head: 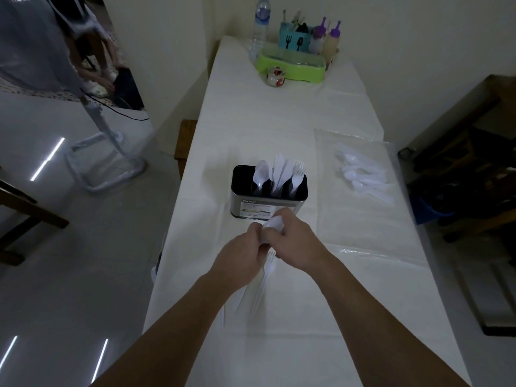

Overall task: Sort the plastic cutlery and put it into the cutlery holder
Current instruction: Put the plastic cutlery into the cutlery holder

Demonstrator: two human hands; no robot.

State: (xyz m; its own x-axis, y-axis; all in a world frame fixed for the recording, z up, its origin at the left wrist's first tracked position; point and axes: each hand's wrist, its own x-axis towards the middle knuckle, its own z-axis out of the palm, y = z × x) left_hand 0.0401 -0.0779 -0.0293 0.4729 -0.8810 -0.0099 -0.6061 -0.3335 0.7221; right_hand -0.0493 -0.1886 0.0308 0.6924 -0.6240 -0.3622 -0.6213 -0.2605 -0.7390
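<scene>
A black and silver cutlery holder (252,202) stands mid-table with white plastic spoons (262,171), knives (280,170) and forks (297,173) upright in separate slots. Just in front of it my left hand (237,258) and my right hand (293,241) meet, both closed around a white plastic spoon (272,223) whose bowl pokes up between the fingers. A white fork (262,280) lies on the tablecloth under my hands, with more white handles beside it. A pile of white cutlery (365,174) rests on clear plastic to the right.
A green rack (290,67) with a teal utensil caddy, sauce bottles and a water bottle (261,26) stands at the far end, a small jar (276,76) before it. Clear plastic sheet (363,236) covers the table's right side. Dark furniture stands right, floor and a stand left.
</scene>
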